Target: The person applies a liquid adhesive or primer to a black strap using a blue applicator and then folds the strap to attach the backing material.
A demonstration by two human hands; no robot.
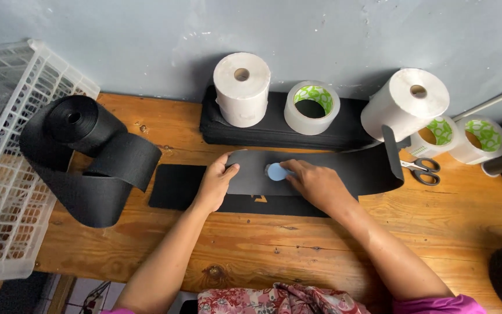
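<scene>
Leftmost, a white plastic basket [7, 157] stood at the desk [321, 232] edge, within reach but off the work area. Beside it a roll of wide black webbing [82, 157] lay partly unwound, its loose end curling toward us, probably so that lengths could be drawn off it. A cut black rectangle [175, 186] rested flat just left of our left hand [216, 183]. That hand pressed its fingers and thumb down on the near end of a black strip [321, 171], apparently to keep it from sliding; it gripped nothing, only held the strip flat. Our right hand [315, 183] closed its fingertips around a small light-blue disc [275, 171], perhaps chalk, set against the strip's middle. The strip's far end curled upward near a pair of scissors [422, 170], kept close at hand. Along the wall, white paper rolls [242, 87] and tape rolls [312, 107] stood on a black stack [274, 136], stored clear of the working space.
</scene>
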